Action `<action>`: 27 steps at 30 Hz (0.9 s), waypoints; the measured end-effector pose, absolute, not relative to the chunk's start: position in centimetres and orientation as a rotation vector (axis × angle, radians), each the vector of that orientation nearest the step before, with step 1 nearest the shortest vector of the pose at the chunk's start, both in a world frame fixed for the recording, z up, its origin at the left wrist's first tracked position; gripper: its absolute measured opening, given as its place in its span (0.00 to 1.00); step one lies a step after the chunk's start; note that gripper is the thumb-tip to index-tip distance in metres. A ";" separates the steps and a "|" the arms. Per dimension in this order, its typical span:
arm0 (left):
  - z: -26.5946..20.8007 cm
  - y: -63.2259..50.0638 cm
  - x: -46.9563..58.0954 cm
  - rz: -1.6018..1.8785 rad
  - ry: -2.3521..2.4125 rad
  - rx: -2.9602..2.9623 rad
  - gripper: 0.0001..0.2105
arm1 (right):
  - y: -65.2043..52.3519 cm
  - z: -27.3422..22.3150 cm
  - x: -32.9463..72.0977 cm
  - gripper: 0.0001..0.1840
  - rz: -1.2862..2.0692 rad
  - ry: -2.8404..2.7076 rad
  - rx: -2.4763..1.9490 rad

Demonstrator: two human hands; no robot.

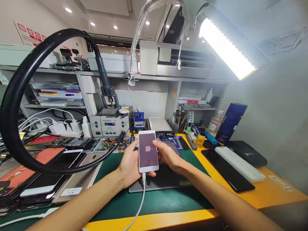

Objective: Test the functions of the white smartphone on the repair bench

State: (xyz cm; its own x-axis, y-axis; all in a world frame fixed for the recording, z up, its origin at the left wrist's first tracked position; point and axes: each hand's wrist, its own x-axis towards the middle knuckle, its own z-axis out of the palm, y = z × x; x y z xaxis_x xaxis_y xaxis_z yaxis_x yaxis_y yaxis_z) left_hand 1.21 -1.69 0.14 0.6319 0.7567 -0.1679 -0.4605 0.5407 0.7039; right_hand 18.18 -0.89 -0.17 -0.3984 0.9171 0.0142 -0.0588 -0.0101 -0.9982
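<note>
A white smartphone (148, 160) is held upright above the bench, its screen lit with a dim purplish picture and a small pale square in the middle. My left hand (128, 163) is closed around its left side and back, the fingers mostly hidden behind it. On the other side my right hand (168, 155) grips the right edge, thumb lying at the screen's upper right. A white charging cable (141, 199) is plugged into the phone's bottom end and hangs down past the bench edge. Beneath the hands lies a black perforated mat (163, 181) on a green work mat (178, 200).
Several phones (40, 179) lie at the left, under the looping black hose (14, 128) of a grey hot-air station (108, 125). A tray of circuit boards (106, 144) sits behind. At right are a black phone (228, 170), a white case (240, 163) and a yellow bottle (200, 140). A bright lamp (226, 48) hangs above.
</note>
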 end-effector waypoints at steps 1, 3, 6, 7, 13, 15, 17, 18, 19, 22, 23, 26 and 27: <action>0.2 -1.7 1.2 0.759 0.497 0.670 0.29 | -0.9 -0.2 18.2 0.24 1.534 -1.457 -0.938; 0.3 -1.7 1.3 0.758 0.508 0.673 0.29 | -0.9 -0.1 18.2 0.24 1.544 -1.449 -0.933; 0.4 -1.8 1.3 0.757 0.513 0.665 0.28 | -0.9 -0.1 18.1 0.23 1.562 -1.434 -0.913; 0.4 -1.8 1.4 0.759 0.509 0.663 0.28 | -0.9 0.0 18.1 0.23 1.566 -1.433 -0.908; 0.5 -1.9 1.3 0.752 0.523 0.668 0.29 | -0.7 -0.2 18.2 0.24 1.567 -1.451 -0.901; 0.6 -2.0 1.3 0.754 0.527 0.669 0.29 | -0.6 -0.3 18.2 0.23 1.564 -1.447 -0.899; 0.6 -2.0 1.3 0.755 0.524 0.673 0.29 | -0.6 -0.3 18.2 0.24 1.563 -1.448 -0.901; 0.6 -2.0 1.3 0.755 0.521 0.673 0.30 | -0.6 -0.3 18.2 0.24 1.564 -1.449 -0.902; 0.6 -2.0 1.3 0.754 0.519 0.673 0.30 | -0.7 -0.2 18.2 0.24 1.565 -1.449 -0.903; 0.5 -2.0 1.2 0.754 0.511 0.667 0.30 | -0.8 0.1 18.1 0.25 1.558 -1.432 -0.908; 0.5 -2.0 1.2 0.755 0.507 0.661 0.29 | -0.9 0.2 18.0 0.24 1.553 -1.430 -0.912; 0.4 -1.9 1.2 0.762 0.493 0.639 0.28 | -0.9 0.2 18.0 0.24 1.535 -1.445 -0.915; 0.4 -1.9 1.2 0.764 0.491 0.634 0.28 | -0.9 0.1 18.1 0.25 1.533 -1.453 -0.914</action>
